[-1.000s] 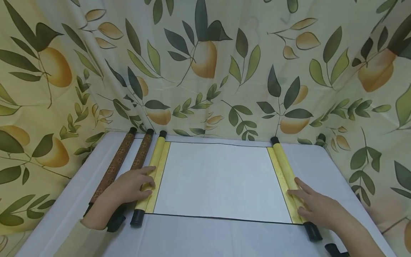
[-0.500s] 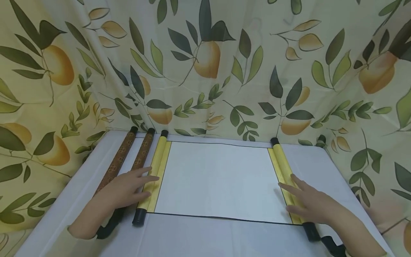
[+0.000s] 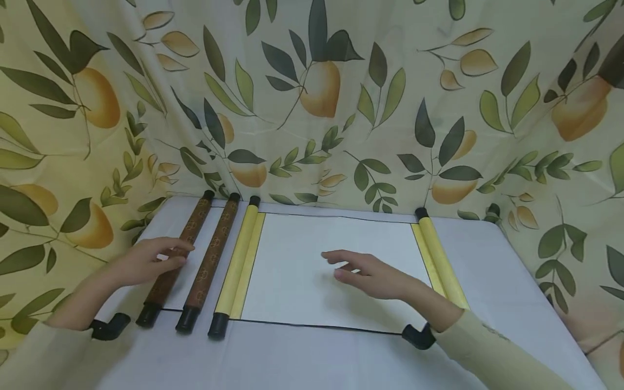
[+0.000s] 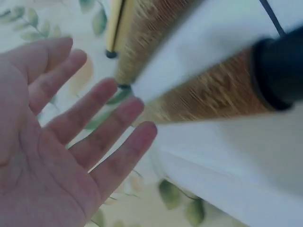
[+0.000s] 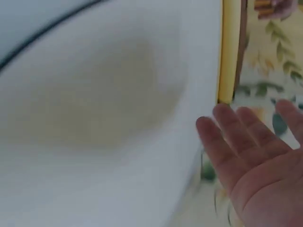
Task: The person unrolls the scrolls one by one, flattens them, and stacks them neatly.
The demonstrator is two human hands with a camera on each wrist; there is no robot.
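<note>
A scroll with yellow rollers lies unrolled on the white table, its white paper spread between the left yellow roller and the right yellow roller. To its left is a second scroll: a left brown roller and a right brown roller, both patterned, with black end knobs and a narrow white strip between them. My left hand is over the left brown roller, fingers extended; in the left wrist view that hand grips nothing. Above the white paper hovers my right hand, its fingers loose and holding nothing.
White cloth covers the table. Behind and at both sides hangs a curtain printed with fruit and leaves. A black wrist device sits at my left wrist and another black device at my right wrist.
Both hands have left the yellow rollers. My left hand has moved left to the left brown roller; my right hand has moved left over the white paper. The scrolls stay spread as before.
</note>
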